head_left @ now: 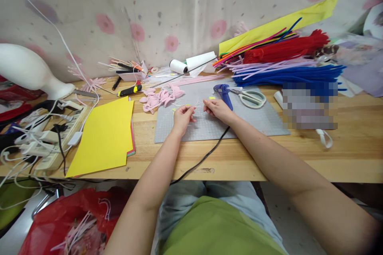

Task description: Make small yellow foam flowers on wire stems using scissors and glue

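Observation:
Both of my hands work over a grey cutting mat (254,121) on a wooden table (353,151). My left hand (182,118) is closed in a pinch on one end of a thin white wire (196,104). My right hand (218,109) pinches the other end, fingers curled. Small yellow bits (212,98) sit on the mat near the wire. Just behind my right hand lies a blue glue gun (224,92), its black cord (203,157) running off the front edge. Pink pipe-cleaner shapes (160,98) lie left of my hands.
White-handled scissors (251,97) rest on the mat's far right. Piles of blue, red and lilac pipe cleaners (287,61) fill the back right. Yellow paper sheets (103,137) and a power strip with cables (44,139) sit at the left. A red bag (72,219) lies below.

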Demonstrator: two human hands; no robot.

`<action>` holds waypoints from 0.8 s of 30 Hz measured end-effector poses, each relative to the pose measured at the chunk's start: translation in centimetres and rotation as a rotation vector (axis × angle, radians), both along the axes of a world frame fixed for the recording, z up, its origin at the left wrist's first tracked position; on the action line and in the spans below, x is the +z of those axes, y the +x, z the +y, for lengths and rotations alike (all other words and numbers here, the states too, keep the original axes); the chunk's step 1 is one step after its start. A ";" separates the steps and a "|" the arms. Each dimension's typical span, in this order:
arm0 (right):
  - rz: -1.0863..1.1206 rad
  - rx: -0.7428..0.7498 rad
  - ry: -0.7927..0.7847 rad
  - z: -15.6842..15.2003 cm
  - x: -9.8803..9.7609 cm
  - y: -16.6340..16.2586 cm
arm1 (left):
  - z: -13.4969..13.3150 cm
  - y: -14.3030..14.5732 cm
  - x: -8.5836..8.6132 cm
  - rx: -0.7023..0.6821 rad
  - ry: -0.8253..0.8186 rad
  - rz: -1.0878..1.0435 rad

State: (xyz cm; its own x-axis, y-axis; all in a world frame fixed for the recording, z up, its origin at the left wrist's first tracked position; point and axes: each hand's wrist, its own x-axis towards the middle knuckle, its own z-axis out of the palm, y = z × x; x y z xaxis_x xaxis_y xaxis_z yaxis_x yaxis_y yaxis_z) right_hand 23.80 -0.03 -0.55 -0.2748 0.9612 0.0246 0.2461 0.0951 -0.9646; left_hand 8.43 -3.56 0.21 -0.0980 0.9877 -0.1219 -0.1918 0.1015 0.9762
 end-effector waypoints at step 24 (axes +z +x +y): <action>-0.126 -0.033 0.041 -0.7 0.7 0.0 | 2.0 -6.8 1.1 0.524 0.096 -0.226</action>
State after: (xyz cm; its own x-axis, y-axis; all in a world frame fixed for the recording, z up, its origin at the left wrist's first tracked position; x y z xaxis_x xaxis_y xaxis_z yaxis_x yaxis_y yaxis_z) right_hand 23.84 -0.72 0.18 -0.2468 0.9685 0.0316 0.3684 0.1239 -0.9214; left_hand 1.61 -1.59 1.30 -0.5588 0.8221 -0.1091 -0.3975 -0.1500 0.9052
